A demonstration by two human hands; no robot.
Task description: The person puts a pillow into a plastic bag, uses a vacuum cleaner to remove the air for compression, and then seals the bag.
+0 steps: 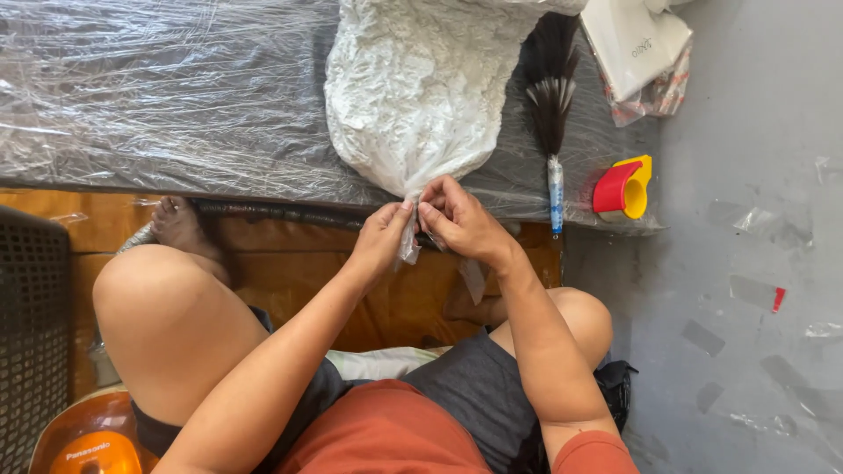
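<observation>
A clear plastic bag full of white powder point(417, 83) lies on a low table covered with plastic sheet point(158, 105). Its twisted neck point(409, 239) hangs over the table's near edge. My left hand point(384, 235) pinches the neck from the left. My right hand point(461, 221) grips the same neck from the right, fingers closed around it. Both hands touch each other at the neck.
A feather duster point(551, 96) with a blue handle lies to the right of the bag. A red and yellow tape dispenser point(623, 186) sits at the table's right corner. White packets point(637, 48) lie at the top right. A dark perforated crate point(33, 333) stands at left. Grey floor with plastic scraps point(755, 290) lies right.
</observation>
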